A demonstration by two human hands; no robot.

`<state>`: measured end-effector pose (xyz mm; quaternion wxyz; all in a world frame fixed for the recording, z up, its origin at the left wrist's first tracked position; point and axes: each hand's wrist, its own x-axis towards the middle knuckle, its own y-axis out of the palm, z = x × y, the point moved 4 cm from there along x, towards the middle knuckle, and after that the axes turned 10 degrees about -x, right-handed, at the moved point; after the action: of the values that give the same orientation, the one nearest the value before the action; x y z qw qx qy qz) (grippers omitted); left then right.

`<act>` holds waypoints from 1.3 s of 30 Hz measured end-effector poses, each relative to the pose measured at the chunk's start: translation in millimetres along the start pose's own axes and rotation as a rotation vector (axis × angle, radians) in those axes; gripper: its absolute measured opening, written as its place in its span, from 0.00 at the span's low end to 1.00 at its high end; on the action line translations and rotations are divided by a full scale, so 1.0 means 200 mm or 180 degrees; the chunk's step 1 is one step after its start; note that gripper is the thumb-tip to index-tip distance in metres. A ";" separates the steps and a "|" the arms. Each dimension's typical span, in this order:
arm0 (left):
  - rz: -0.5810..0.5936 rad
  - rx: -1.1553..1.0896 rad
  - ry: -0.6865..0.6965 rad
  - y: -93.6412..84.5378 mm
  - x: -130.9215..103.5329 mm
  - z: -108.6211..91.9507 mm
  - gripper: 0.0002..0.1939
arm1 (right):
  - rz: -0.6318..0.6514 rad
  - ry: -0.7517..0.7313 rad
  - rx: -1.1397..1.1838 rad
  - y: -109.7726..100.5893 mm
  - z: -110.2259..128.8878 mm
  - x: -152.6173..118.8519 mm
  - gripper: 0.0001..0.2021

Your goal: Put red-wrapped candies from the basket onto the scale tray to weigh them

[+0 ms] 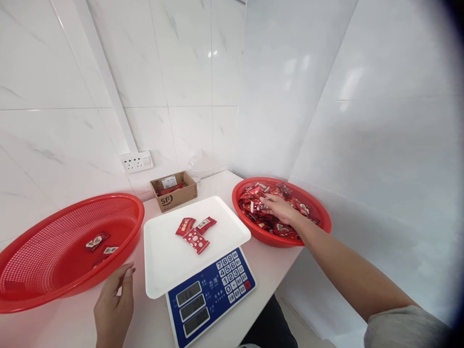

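My right hand (278, 209) reaches into the right red basket (328, 223), its fingers closed on a small red candy packet (256, 192) among many others. On the white pan (163, 263) of a digital scale (213, 299) lie a dotted red packet (196, 240), a red packet with gold lettering (185, 226) and one with a white label (206, 224). Left of the scale, my left hand (115, 302) has its fingers curled in, thumb near the fingertips, and nothing shows in it. Just beyond it, the left red basket (123, 205) holds a few packets (97, 240).
A small cardboard box (177, 197) with red packets inside stands behind the scale, with a clear plastic object (193, 169) beside it. A wall socket (137, 162) is above the white table (266, 261). Walls close off the back and right.
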<state>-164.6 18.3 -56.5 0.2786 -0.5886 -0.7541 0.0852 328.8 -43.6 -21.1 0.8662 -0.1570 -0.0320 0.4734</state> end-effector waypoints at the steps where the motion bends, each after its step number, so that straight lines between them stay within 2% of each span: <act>1: 0.0003 0.0009 0.0002 0.00 0.00 0.00 0.19 | -0.0024 0.0001 -0.0030 0.00 0.00 0.00 0.16; 4: -0.0006 0.0021 0.0026 0.00 0.01 0.01 0.19 | -0.0085 0.0001 -0.0133 0.00 0.00 0.00 0.19; 15: 0.0008 -0.0095 0.0036 0.00 0.01 0.02 0.20 | -0.0190 -0.0389 -0.0883 -0.01 0.06 -0.04 0.15; 20: -0.0014 -0.0199 -0.0065 0.00 -0.01 0.00 0.21 | -0.0566 -0.0643 -0.1502 -0.03 0.10 -0.05 0.20; 24: -0.0013 -0.0221 -0.0055 0.00 -0.01 -0.01 0.21 | -0.0841 -0.0918 -0.1923 -0.02 0.21 -0.10 0.22; 27: -0.0014 -0.0255 0.0019 0.00 -0.01 0.00 0.21 | -0.0773 -0.1198 -0.2127 0.07 0.32 -0.18 0.21; 31: -0.0064 -0.0302 0.0169 0.01 -0.01 0.01 0.22 | -0.0210 -0.1552 -0.2395 0.30 0.43 -0.29 0.19; 35: -0.0067 -0.0345 0.0272 0.01 -0.01 0.01 0.21 | 0.0399 -0.1657 -0.2707 0.51 0.45 -0.34 0.17; 37: -0.0063 -0.0338 0.0307 0.00 -0.01 0.01 0.21 | 0.0519 -0.1666 -0.2863 0.57 0.44 -0.36 0.18; 39: -0.0059 -0.0318 0.0329 0.00 -0.01 0.01 0.21 | 0.0575 -0.1693 -0.3007 0.61 0.42 -0.39 0.23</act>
<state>-165.7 17.0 -58.6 0.2884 -0.5983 -0.7474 0.0144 170.1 -26.2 29.2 0.6195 -0.4058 -0.4452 0.5034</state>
